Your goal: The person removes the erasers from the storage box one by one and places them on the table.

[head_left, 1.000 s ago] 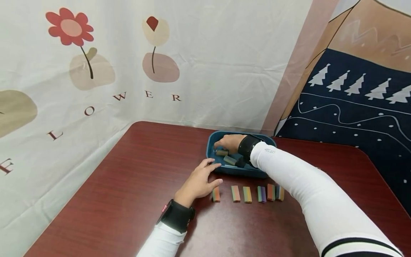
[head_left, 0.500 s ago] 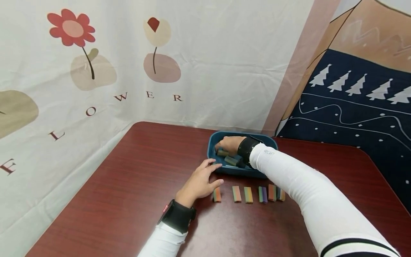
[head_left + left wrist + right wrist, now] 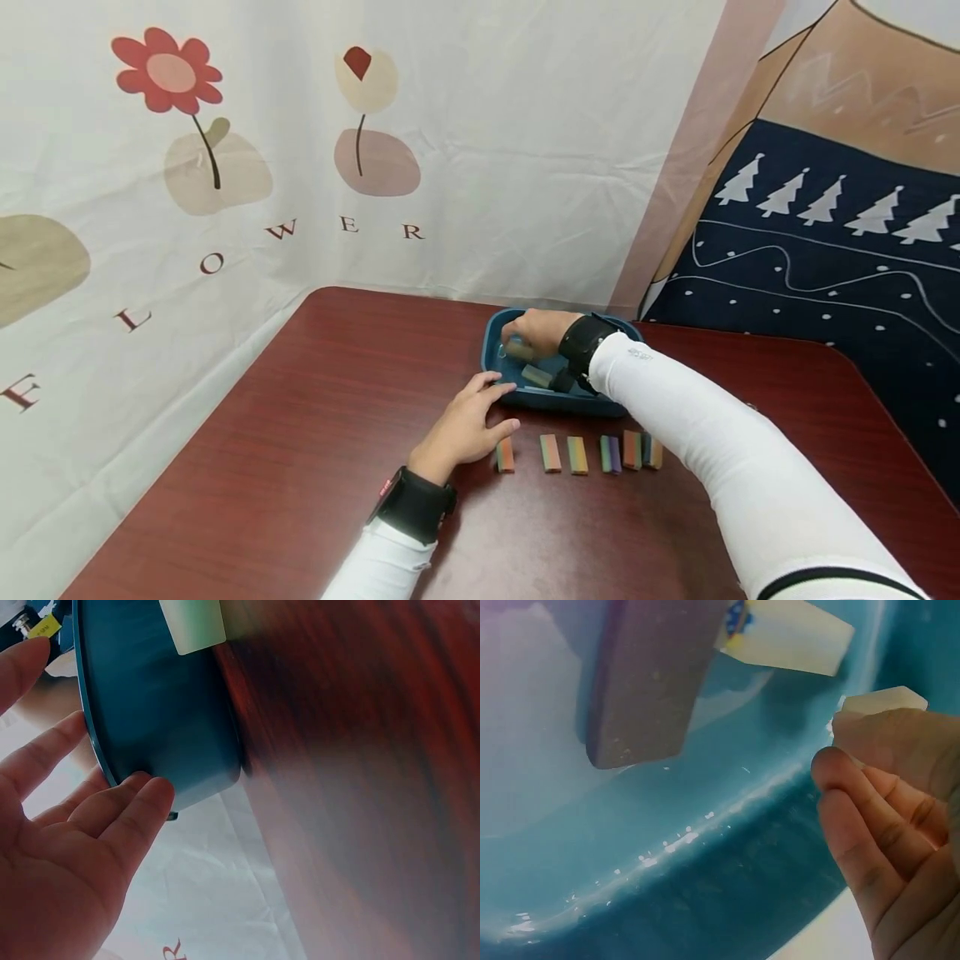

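Right hand [image 3: 542, 331] is inside the blue tray [image 3: 558, 402] at the far side of the table [image 3: 300, 433], fingers curled round a small block [image 3: 517, 350]; the right wrist view shows a pale block [image 3: 881, 712] pinched at the fingertips. Another block [image 3: 537, 376] lies loose in the tray. Left hand [image 3: 465, 425] lies on the table just left of the tray's near corner, fingers straight and slightly apart, tips touching the tray's outer wall [image 3: 161, 727], holding nothing. Row of six coloured blocks [image 3: 577, 454] lies on the table just in front of the tray, spaced apart, leftmost one beside the left thumb. Printed flower curtain [image 3: 225, 167] hangs behind.
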{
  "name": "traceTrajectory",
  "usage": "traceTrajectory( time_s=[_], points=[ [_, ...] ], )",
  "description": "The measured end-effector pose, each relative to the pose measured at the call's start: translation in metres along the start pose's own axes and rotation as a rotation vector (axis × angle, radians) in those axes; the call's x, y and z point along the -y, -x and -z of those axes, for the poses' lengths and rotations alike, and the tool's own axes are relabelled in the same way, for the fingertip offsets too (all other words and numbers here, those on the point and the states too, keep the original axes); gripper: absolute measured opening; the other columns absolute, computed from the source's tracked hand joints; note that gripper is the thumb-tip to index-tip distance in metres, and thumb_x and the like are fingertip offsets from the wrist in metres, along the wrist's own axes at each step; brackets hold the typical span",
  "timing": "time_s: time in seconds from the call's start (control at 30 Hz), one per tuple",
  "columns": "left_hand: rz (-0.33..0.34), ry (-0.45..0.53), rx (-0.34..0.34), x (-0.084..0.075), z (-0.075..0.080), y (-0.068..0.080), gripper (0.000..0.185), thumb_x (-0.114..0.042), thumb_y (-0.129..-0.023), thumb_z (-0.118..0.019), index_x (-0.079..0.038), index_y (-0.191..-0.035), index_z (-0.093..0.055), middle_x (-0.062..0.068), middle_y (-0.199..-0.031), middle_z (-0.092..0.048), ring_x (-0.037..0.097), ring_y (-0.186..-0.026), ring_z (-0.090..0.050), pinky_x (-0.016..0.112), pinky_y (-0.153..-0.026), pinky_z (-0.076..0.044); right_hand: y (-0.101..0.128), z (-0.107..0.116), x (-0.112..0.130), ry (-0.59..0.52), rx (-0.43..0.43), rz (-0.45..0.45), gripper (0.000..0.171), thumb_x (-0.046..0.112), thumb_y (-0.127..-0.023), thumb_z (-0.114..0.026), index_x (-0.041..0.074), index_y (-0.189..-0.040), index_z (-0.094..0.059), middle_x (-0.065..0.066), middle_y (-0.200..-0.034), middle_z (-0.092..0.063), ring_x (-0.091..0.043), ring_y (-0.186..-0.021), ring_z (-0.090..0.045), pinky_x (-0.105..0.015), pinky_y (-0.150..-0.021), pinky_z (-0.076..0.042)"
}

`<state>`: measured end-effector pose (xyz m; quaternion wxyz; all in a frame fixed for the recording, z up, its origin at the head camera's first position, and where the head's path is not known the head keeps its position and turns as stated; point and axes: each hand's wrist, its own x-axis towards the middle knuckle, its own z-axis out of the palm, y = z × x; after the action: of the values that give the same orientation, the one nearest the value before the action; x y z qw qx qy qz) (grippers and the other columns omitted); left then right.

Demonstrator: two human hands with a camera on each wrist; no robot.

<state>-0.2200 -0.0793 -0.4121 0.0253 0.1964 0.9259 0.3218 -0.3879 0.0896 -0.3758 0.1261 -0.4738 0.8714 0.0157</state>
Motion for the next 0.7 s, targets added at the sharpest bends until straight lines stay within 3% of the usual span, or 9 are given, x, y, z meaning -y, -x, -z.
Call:
traceTrajectory(
  time_s=[0.17,0.43,0.7],
  points=[
    [-0.003,-0.005,0.004,-0.002,-0.001,0.000,0.053,-0.031,-0.095,-0.065,-0.011,-0.142,-0.051,0.012,-0.150,-0.034,0.033,-0.132,-0.041,0.050,-0.101,-0.040,0.013,0.006,0.002,-0.043,-0.037,-0.052,0.041,0.003,-0.091,-0.066,0.010,-0.130,-0.058,-0.008,-0.085,-0.064,-0.018,-0.069,-0.060,-0.032,-0.065,-0.053],
    [-0.034,-0.001,-0.022,0.000,-0.003,0.001,0.053,-0.028,-0.094,-0.066,-0.008,-0.141,-0.052,0.016,-0.148,-0.036,0.035,-0.130,-0.042,0.052,-0.101,-0.040,0.035,0.016,0.010,-0.061,-0.143,-0.101,0.047,0.005,-0.083,-0.075,0.002,-0.127,-0.058,-0.014,-0.120,-0.058,-0.025,-0.100,-0.059,-0.034,-0.079,-0.052],
    [-0.046,-0.008,-0.023,0.001,-0.002,0.002,0.053,-0.028,-0.095,-0.065,-0.007,-0.141,-0.051,0.016,-0.148,-0.036,0.036,-0.129,-0.042,0.051,-0.099,-0.042,0.065,0.014,0.013,-0.159,-0.244,-0.107,0.049,0.005,-0.082,-0.077,-0.002,-0.126,-0.058,-0.015,-0.115,-0.058,-0.020,-0.082,-0.060,-0.032,-0.072,-0.052]
  ],
)
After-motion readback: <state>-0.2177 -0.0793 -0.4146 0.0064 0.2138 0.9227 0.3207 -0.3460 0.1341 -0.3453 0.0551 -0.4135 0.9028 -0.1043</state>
